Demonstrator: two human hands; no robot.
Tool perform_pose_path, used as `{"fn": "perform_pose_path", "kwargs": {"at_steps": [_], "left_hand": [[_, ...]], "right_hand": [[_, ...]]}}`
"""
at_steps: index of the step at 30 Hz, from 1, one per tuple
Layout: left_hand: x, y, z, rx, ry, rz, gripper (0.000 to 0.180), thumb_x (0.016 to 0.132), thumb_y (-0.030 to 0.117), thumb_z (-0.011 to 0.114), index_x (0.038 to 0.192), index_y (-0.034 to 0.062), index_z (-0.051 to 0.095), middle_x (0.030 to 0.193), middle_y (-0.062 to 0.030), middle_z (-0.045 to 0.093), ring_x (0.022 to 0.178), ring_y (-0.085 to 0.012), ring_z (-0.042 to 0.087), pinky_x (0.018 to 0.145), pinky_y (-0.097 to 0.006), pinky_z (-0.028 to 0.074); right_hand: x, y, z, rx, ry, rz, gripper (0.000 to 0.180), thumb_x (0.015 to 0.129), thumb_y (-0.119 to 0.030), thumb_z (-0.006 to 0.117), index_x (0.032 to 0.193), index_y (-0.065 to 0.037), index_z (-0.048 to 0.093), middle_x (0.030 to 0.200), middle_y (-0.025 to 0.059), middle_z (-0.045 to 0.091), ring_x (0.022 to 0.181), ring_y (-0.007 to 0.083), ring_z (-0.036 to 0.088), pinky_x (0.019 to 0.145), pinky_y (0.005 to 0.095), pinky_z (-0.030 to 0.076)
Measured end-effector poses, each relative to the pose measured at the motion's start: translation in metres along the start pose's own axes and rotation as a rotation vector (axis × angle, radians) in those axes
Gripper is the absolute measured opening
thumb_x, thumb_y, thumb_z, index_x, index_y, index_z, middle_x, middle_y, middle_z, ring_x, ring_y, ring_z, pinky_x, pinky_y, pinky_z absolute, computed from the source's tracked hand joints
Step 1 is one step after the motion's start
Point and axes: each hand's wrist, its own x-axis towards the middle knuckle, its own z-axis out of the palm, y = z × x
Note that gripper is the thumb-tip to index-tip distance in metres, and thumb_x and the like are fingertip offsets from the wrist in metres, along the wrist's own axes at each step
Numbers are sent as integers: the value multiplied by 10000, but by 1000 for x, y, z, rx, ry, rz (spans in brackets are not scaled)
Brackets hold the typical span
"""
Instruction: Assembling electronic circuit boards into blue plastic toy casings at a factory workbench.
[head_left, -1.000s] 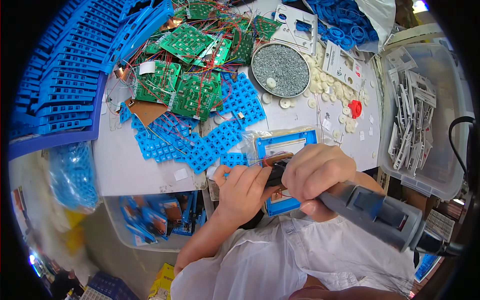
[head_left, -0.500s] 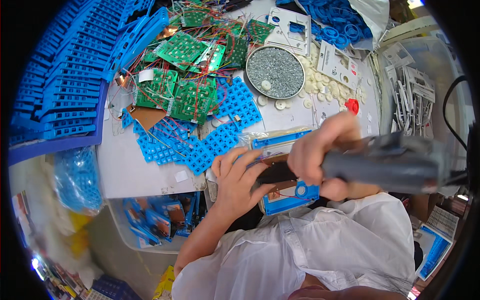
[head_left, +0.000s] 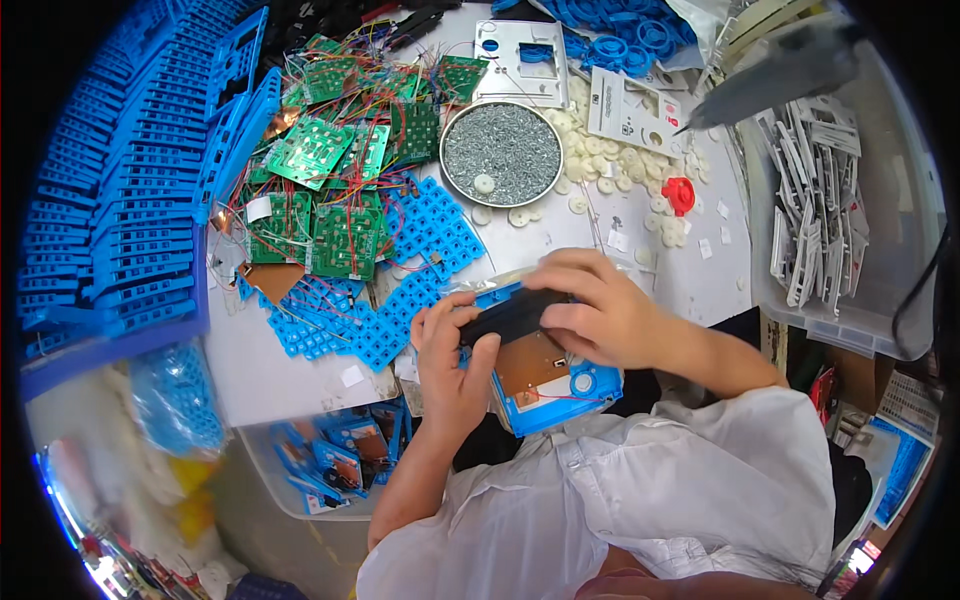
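Observation:
A blue plastic casing (head_left: 603, 388) lies at the table's near edge, close to my body. Inside it shows a brown circuit board (head_left: 530, 368) with a thin red wire. Across the casing's far half is a long black plastic piece (head_left: 512, 317), held between my hands. My left hand (head_left: 448, 365) grips its left end, thumb on the near side. Curled over its right end are the fingers of my right hand (head_left: 595, 305); their tips are partly hidden. A dark electric screwdriver (head_left: 775, 80) hangs at the upper right, away from both hands.
Beyond the casing stands a round dish of small screws (head_left: 502, 150), beside scattered cream plastic discs (head_left: 600, 160). Wired green circuit boards (head_left: 345, 235) and blue keypad pieces (head_left: 430, 230) cover the left. Stacked blue casings (head_left: 140, 230) and a clear bin of white panels (head_left: 815, 210) flank the table.
My right hand has let go of the screwdriver, which now hangs at the upper right. That hand has come to the black piece. The view has shifted somewhat.

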Motion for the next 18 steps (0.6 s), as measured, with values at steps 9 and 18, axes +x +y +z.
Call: {"fn": "perform_pose_path", "kwargs": {"at_steps": [9, 18], "left_hand": [[-8, 0, 0, 86, -77, 124, 485, 877, -30, 682, 1339, -16, 538, 1307, -198, 628, 1226, -313, 605, 1044, -412, 468], [-4, 12, 10, 329, 20, 266, 392, 809, -24, 735, 1197, 22, 704, 987, -84, 758, 1120, -338, 606, 1039, -494, 405]], "right_hand": [[20, 16, -44, 511, -342, 442, 418, 828, -84, 795, 1233, -43, 696, 1113, 120, 693, 936, 240, 701, 782, 338, 584], [37, 15, -53, 518, -414, 534, 396, 836, -136, 795, 1204, -22, 704, 1128, 116, 664, 875, 227, 699, 759, 353, 579]]}}
